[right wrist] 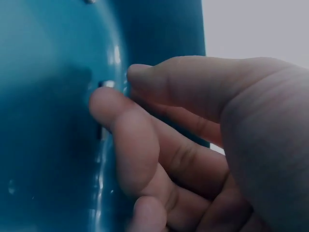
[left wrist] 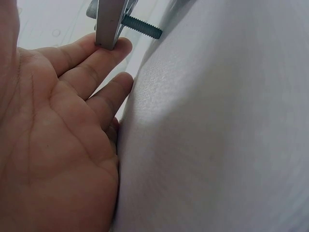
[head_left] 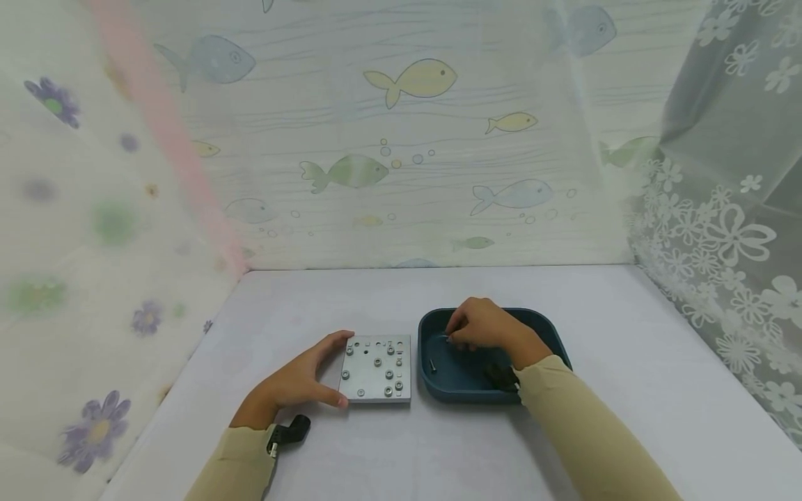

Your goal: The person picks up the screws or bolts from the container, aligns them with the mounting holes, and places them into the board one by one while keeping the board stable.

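A silver metal plate (head_left: 370, 379) with holes and several socket-head screws (head_left: 378, 362) lies on the table. My left hand (head_left: 307, 376) holds its left side, thumb at the near corner and fingers at the far one. In the left wrist view, fingertips touch the edge of the plate (left wrist: 109, 24), and a threaded screw end (left wrist: 142, 26) sticks out of its underside. My right hand (head_left: 485, 325) reaches into a dark blue tray (head_left: 432, 390), fingers loosely bent. Beside its fingertips is a small screw (right wrist: 101, 133), partly hidden by a finger; thumb and forefinger stand apart.
Another small screw (head_left: 433, 366) lies in the tray's left part. The tray stands just right of the plate on a white-covered table (head_left: 351, 459). Patterned curtains (head_left: 426, 209) enclose the back and both sides. A black wrist device (head_left: 291, 430) sits by the left cuff.
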Demonstrator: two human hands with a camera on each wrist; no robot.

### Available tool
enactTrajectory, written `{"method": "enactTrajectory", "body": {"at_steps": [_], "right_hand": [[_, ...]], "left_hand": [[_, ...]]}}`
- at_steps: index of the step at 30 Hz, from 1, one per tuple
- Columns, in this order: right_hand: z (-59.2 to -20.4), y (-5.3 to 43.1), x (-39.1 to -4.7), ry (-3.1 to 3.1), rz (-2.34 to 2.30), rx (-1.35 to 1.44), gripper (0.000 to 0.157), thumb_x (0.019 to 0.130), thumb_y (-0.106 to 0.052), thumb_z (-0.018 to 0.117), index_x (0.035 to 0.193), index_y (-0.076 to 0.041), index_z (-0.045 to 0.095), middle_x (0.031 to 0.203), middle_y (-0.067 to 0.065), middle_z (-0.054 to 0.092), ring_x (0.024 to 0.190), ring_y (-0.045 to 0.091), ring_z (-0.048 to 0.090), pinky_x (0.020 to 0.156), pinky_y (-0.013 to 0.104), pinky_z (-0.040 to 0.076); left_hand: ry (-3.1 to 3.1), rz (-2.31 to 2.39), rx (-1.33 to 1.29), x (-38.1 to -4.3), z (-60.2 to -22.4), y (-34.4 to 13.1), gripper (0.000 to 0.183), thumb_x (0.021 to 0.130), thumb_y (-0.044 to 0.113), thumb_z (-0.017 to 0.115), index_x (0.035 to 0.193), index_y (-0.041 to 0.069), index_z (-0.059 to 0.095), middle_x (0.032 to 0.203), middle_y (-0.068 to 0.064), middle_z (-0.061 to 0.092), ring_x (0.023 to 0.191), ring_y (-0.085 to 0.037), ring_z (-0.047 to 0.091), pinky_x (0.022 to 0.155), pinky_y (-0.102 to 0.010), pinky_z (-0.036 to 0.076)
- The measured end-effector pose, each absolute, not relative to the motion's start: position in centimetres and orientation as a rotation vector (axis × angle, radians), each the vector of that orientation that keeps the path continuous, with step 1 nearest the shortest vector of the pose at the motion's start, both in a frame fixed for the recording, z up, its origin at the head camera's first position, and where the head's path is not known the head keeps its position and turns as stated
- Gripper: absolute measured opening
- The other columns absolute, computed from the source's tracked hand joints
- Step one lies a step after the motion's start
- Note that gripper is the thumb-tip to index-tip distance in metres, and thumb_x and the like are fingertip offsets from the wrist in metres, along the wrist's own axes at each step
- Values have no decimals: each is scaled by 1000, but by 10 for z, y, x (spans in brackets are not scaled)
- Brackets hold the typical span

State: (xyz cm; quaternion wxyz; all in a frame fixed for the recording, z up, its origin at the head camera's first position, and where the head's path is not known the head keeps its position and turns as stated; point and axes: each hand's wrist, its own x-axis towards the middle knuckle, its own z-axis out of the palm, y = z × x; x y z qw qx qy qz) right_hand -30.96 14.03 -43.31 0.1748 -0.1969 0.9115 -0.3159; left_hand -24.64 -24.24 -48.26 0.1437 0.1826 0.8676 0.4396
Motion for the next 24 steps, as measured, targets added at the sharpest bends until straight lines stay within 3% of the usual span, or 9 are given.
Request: {"method": "enactTrajectory", "body": {"at_steps": [14,24], "right_hand": [[-437,136,-309,2611,-807,-509,13,90,-9,77,103,-11,80,81,-1,73,68,16,69,66,31,60],[-437,134,-310,2674,-687,-563,9,85,-15,82,94,-15,81,93,-3,73,79,15,64,73,33,57]], "left_hand": [[2496,1275,545,-247,-483,-243,124,59,40,100,162,24,32,169,1,32,161,-28,17,128,-62,9],[2487,1286,563,-249,-484,-245,124,60,39,100,162,23,31,169,1,32,161,-29,17,128,-62,8]]}}
